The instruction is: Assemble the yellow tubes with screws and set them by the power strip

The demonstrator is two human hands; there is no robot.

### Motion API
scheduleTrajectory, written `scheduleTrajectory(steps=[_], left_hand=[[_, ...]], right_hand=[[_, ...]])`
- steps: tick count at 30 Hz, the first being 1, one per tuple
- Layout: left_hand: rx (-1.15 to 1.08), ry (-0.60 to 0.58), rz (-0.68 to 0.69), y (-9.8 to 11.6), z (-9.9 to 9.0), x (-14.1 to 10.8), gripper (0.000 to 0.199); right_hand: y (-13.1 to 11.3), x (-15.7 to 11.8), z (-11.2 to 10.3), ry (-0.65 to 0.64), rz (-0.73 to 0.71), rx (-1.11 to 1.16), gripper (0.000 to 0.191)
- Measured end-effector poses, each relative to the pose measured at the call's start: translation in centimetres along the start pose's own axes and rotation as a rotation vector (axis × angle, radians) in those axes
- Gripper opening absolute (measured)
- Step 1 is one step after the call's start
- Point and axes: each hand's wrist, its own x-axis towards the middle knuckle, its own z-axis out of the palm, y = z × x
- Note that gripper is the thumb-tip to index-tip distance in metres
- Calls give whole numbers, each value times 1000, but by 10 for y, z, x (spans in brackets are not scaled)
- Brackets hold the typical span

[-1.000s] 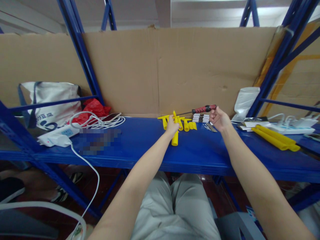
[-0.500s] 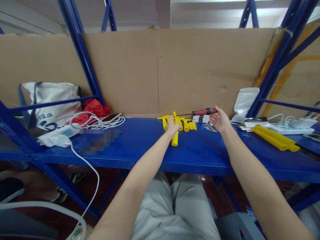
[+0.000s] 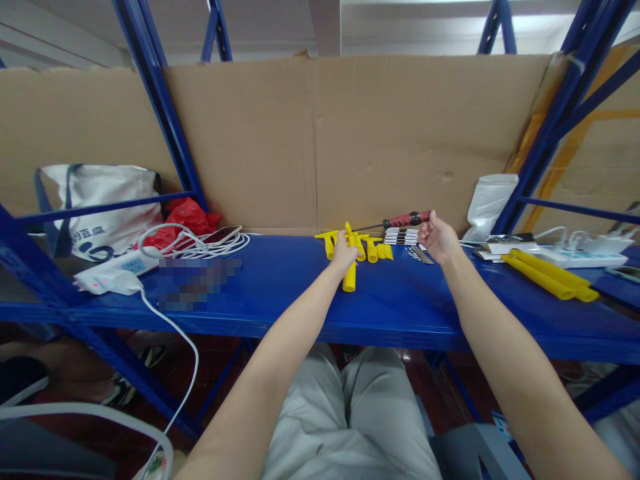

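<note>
My left hand (image 3: 344, 253) is closed around a yellow T-shaped plastic tool (image 3: 349, 279) with a tubular handle, its open end facing me. In my right hand (image 3: 439, 239) the fingers pinch the butt of a screwdriver (image 3: 407, 219) with a red and black handle. Its thin shaft points left, to the head of the yellow tool; the tip is hidden there. Beside my left hand lie more yellow T-shaped pieces (image 3: 373, 250) and a row of small yellow parts (image 3: 385, 251). Under the screwdriver sits a stack of small white packs (image 3: 401, 237), with flat grey blades (image 3: 421, 255) alongside.
Two yellow tubes (image 3: 545, 275) lie at the right, by a white power strip (image 3: 583, 259). At the left are another power strip (image 3: 117, 272), coiled white cable (image 3: 215, 243), a red plastic bag (image 3: 187, 217) and a cloth bag (image 3: 110, 200). Cardboard (image 3: 390, 133) walls the back.
The screwdriver's handle has risen slightly, tilting the shaft a little. My left hand and the yellow tool have stayed in place.
</note>
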Motion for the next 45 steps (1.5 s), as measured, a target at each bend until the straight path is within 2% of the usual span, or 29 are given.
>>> scheduleTrajectory(steps=[8,14,21,31,45], left_hand=[[13,-6,-1,1,-1,-1,54],[10,-12,3,1,-1,-1,55],[3,1,-22,5,-2,-4,55],[2,-3,-17,5,-1,-4,54],[39,-11,-5,1,0,-1,54]], right_hand=[[3,3,-1,47,3,-52,47],[2,1,-1,37,61,-23,39],[3,2,1,82,24,-50,37],[0,-4,4,44,-11,-45,32],[4,-1,3,86,-73,-58,47]])
